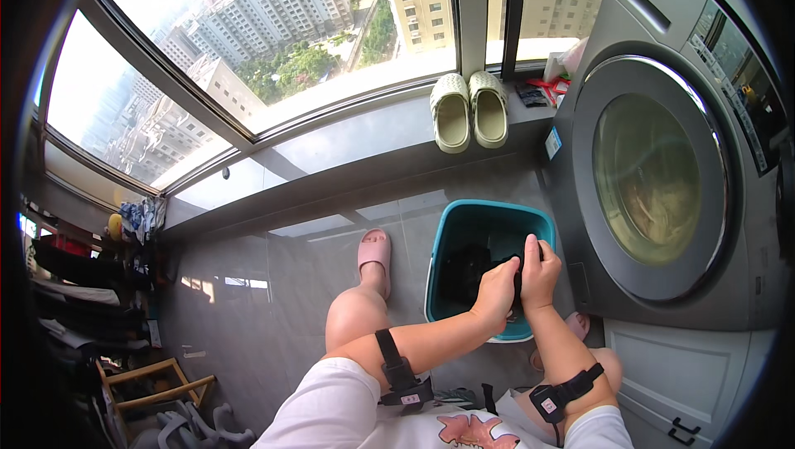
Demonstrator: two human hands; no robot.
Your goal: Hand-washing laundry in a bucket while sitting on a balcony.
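A teal square bucket [490, 204] stands on the floor in front of me, with dark, wet-looking cloth [463, 270] inside. Over its right part, my left hand [495, 293] and my right hand [539, 276] are held close together. Both are closed around a bunched piece of black cloth [517, 278], which shows between them and runs down towards the dark pile. The fingers are partly hidden, as is the lower part of the cloth.
A front-loading washing machine [652, 182] with laundry behind its door stands at right, above a white cabinet [677, 356]. Pale clogs [469, 113] sit on the window ledge [348, 132]. Clothes [87, 293] hang at left, near a wooden frame [158, 387].
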